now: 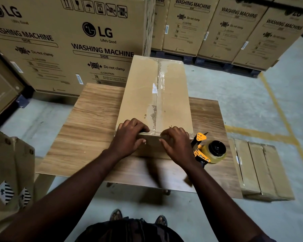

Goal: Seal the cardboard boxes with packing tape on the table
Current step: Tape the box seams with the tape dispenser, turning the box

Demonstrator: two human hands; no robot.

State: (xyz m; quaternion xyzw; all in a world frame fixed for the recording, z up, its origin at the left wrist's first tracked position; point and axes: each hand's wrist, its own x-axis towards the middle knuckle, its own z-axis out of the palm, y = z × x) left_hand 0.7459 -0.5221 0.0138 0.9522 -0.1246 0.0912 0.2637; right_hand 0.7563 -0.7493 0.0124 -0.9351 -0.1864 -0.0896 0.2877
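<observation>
So the long brown cardboard box [143, 95] sat lengthwise down the middle of the wood-grain table [87, 119], flaps closed, so no telling what was inside. A strip of clear packing tape [157, 79] ran along its top seam. The left hand [129, 135] and right hand [177, 144] both gripped the box's near end, fingers curled on top, thumbs on the front face. A yellow-and-black tape dispenser [208, 151] lay by the table's right edge, its handle hidden behind the right wrist.

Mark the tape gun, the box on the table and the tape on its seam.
tape gun [216, 148]: head view, roll hub.
box [138, 95]: head view, left top flap.
tape [160, 81]: head view, mid-seam.
</observation>
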